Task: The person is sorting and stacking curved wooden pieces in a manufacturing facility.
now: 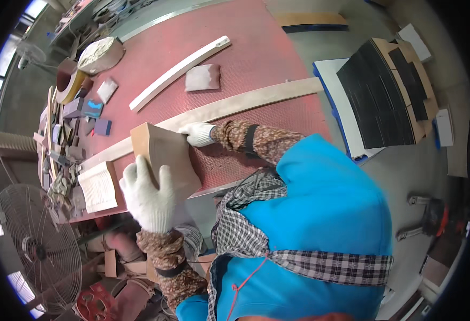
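Blue shirt (336,208) nearest; tan block (169,159) at the bench (216,167) edge, room rightward, left hand (149,195) fingers gripping it, right hand (198,134) touching, grip unclear.

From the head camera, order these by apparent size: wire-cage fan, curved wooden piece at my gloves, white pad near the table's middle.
1. Wire-cage fan
2. Curved wooden piece
3. White pad

Looks like a workshop, apparently for woodwork. Shows as much in the broad red worktop (262,51), crossed by long pale strips (245,100) and crowded with small blocks (73,108) along its left side; in the caged fan (39,249), the ribbed duct (7,143) and the dark panels (371,96) at right; and in white work gloves (150,200) and a checked apron (243,227).
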{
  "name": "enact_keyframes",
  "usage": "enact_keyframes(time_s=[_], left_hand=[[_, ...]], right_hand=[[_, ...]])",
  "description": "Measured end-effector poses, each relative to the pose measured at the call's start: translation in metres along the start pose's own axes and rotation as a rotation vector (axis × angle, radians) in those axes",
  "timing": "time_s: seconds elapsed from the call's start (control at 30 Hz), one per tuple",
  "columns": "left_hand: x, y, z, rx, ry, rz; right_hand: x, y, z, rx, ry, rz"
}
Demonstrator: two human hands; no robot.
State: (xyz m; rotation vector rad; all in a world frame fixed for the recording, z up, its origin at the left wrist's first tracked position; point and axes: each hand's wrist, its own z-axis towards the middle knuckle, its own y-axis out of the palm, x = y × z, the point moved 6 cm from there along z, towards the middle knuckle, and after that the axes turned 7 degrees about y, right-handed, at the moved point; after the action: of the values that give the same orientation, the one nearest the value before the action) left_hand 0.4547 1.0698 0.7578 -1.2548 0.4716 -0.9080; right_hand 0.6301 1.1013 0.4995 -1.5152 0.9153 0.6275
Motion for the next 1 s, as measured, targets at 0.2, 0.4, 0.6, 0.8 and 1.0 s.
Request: enact_keyframes(time_s=[0.2, 0.4, 0.6, 0.8, 1.0], left_hand=[[-0.076, -0.001, -0.08, 0.468, -0.542, -0.599], [-0.085, 0.167, -0.182, 0.354, -1.632, -1.828], [-0.056, 0.19, -0.185, 0.237, -1.425, -1.891], [-0.065, 0.218, -0.207, 0.244, -0.74, -1.12], [-0.047, 0.263, -0.204, 0.806, -1.662, -1.72]], right_hand=[[-0.005, -0.01, -0.01, -0.028, 0.01, 0.091], [0.017, -0.019, -0.005, -0.083, 0.044, 0.045], [-0.012, 0.002, -0.027, -0.295, 0.254, 0.159], [-0.038, 0.02, -0.051, -0.375, 0.311, 0.216], [-0.056, 0.003, -0.035, -0.53, -0.4, -0.333]])
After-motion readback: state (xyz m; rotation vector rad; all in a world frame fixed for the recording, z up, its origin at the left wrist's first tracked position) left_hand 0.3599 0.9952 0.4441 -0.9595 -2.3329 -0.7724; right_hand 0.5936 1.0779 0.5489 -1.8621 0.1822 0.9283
